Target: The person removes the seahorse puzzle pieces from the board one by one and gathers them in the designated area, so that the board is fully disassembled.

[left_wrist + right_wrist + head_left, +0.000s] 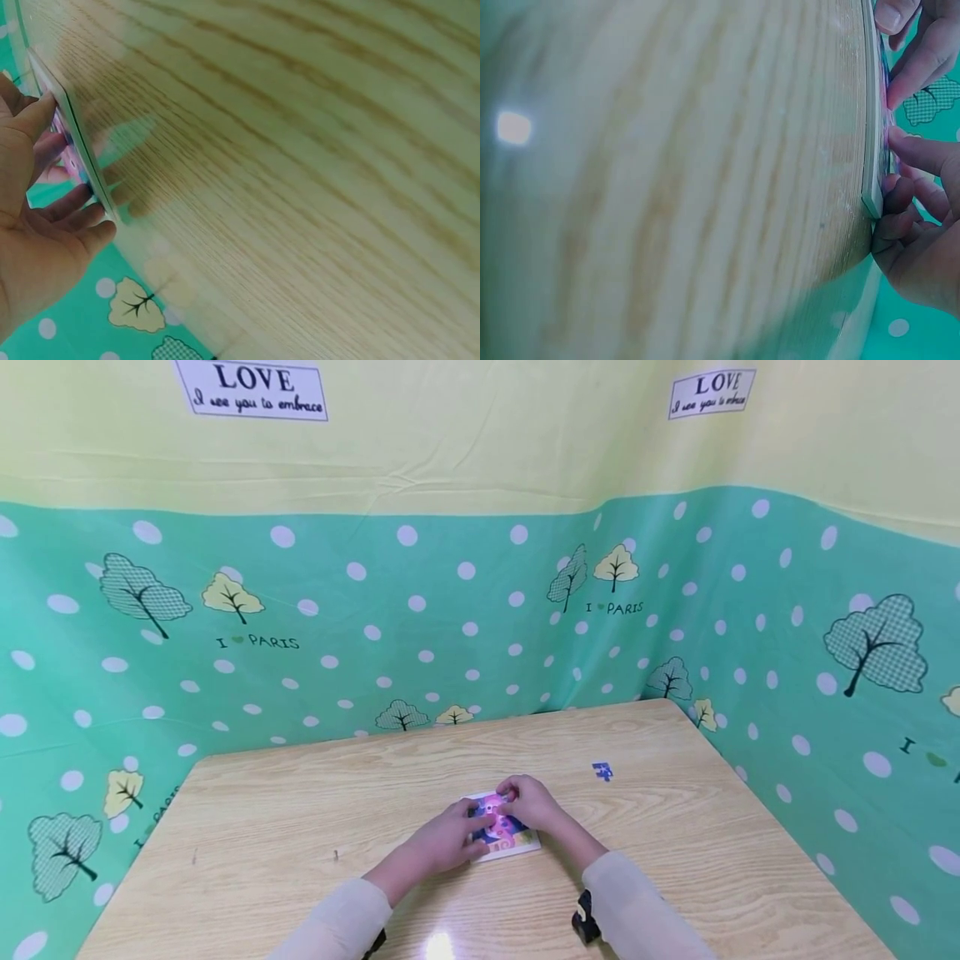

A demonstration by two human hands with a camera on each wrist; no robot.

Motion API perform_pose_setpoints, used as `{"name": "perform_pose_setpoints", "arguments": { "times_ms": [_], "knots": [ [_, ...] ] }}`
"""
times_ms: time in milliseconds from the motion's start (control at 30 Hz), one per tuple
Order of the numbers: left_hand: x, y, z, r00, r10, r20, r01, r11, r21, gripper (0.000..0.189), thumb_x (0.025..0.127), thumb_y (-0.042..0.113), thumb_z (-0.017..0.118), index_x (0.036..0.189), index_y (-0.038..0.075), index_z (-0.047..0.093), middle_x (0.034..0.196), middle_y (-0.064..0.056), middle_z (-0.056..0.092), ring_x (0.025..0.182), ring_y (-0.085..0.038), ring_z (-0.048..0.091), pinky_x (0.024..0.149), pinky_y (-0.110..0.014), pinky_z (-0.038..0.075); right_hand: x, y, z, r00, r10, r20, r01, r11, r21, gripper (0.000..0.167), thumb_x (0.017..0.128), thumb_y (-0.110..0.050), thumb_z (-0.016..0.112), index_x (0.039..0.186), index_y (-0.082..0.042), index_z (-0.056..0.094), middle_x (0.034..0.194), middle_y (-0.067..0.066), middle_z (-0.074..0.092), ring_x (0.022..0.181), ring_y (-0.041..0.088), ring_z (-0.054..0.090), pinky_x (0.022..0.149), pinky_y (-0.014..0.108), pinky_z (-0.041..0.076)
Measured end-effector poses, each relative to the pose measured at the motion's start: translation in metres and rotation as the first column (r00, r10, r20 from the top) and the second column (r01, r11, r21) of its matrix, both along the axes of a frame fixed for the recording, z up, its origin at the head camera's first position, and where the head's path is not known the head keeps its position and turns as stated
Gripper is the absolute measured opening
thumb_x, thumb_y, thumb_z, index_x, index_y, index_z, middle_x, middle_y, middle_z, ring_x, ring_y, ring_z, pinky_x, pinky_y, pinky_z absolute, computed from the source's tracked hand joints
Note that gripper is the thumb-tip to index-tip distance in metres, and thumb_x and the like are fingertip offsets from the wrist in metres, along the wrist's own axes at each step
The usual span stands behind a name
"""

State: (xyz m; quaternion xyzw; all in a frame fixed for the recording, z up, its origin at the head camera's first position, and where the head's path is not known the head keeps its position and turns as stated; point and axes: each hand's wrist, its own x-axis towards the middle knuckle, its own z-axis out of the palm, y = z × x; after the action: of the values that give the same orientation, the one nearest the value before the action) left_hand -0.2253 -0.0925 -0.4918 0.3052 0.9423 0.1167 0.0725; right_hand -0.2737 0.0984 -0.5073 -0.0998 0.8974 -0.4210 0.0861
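A small picture jigsaw puzzle [504,841] in pink, purple and blue, with a pale border, lies flat on the wooden table. My left hand [448,838] comes over its left side, fingers spread and fairly straight, touching the face and near the edge. At the upper right my right hand [534,804] has its thumb on the puzzle face. The right wrist view shows the other fingers of that hand curled at the corner of the puzzle board [871,184]. Both hands cover part of the picture. One loose blue puzzle piece [602,771] lies beyond the right hand.
The light wood table [300,810] has a back edge close to a green and yellow patterned cloth [420,610], which also hangs along the right side. A black wrist device [585,920] shows beneath the right sleeve.
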Motion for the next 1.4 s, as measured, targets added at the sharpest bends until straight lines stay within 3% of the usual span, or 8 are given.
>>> {"name": "perform_pose_setpoints", "arguments": {
  "times_ms": [200, 567, 900, 1400],
  "knots": [
    [0.001, 0.002, 0.003, 1.000, 0.013, 0.023, -0.013, 1.000, -0.001, 0.050, 0.090, 0.042, 0.058, 0.136, 0.024, 0.050, 0.138, -0.017, 0.043, 0.112, -0.024, 0.055, 0.099, -0.039, 0.045, 0.001, 0.001, 0.003, 1.000, 0.020, -0.006, -0.020, 1.000, 0.010, 0.020, 0.082, -0.010, 0.068, 0.101, -0.006, 0.064, 0.080, 0.003, 0.050, 0.072, 0.014, 0.047, 0.063, 0.024, 0.041],
    [0.002, 0.003, 0.006, 1.000, -0.002, 0.013, 0.002, 1.000, -0.005, 0.049, 0.091, 0.039, 0.058, 0.135, 0.021, 0.051, 0.136, -0.020, 0.045, 0.119, -0.031, 0.052, 0.098, -0.042, 0.045, 0.003, 0.001, 0.006, 0.998, 0.049, -0.029, -0.048, 0.998, 0.036, 0.022, 0.082, -0.009, 0.069, 0.103, -0.004, 0.064, 0.081, 0.003, 0.053, 0.072, 0.013, 0.048, 0.061, 0.022, 0.041],
    [0.001, 0.003, 0.004, 0.999, 0.022, 0.037, -0.021, 1.000, -0.018, 0.051, 0.091, 0.042, 0.057, 0.137, 0.024, 0.048, 0.139, -0.017, 0.043, 0.121, -0.029, 0.051, 0.100, -0.041, 0.044, 0.004, 0.000, 0.007, 0.999, 0.034, -0.018, -0.034, 0.999, -0.002, 0.025, 0.080, -0.007, 0.069, 0.105, -0.002, 0.065, 0.080, 0.003, 0.053, 0.070, 0.013, 0.048, 0.059, 0.022, 0.041],
    [0.001, 0.004, 0.006, 0.999, 0.011, 0.034, -0.010, 1.000, -0.028, 0.050, 0.091, 0.041, 0.057, 0.137, 0.023, 0.049, 0.137, -0.016, 0.044, 0.114, -0.026, 0.053, 0.098, -0.039, 0.046, 0.007, 0.001, 0.011, 0.999, 0.040, -0.022, -0.041, 0.998, -0.039, 0.029, 0.079, -0.003, 0.067, 0.108, -0.001, 0.064, 0.086, 0.009, 0.056, 0.074, 0.015, 0.049, 0.063, 0.022, 0.043]
  ]
}}
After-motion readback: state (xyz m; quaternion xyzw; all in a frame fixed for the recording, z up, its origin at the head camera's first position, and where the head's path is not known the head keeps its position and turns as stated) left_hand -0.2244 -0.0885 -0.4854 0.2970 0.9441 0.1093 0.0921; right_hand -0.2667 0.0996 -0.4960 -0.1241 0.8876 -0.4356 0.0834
